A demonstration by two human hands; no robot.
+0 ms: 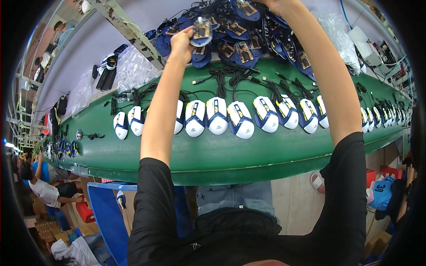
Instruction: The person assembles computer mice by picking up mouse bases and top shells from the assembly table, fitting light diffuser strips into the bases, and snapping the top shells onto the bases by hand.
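My left hand [181, 43] is closed on the edge of an opened mouse base [202, 34], a blue shell with a tan circuit board showing; it is slightly blurred. Behind it lies a heap of similar blue mouse bases [244, 54] with bare boards and black cables. My right hand [276, 4] reaches over the heap at the top edge, where its fingers are cut off from sight. Below my hands, assembled white, blue and yellow mice [241, 120] stand in a row, their black cables [219, 77] bundled behind them.
The mice sit on a long green work surface [248, 155]. A worn metal post [128, 31] rises left of the heap. Clear plastic bags [135, 66] lie beside it. A blue bin [104, 217] stands below at left. Other people [46, 190] sit on both sides.
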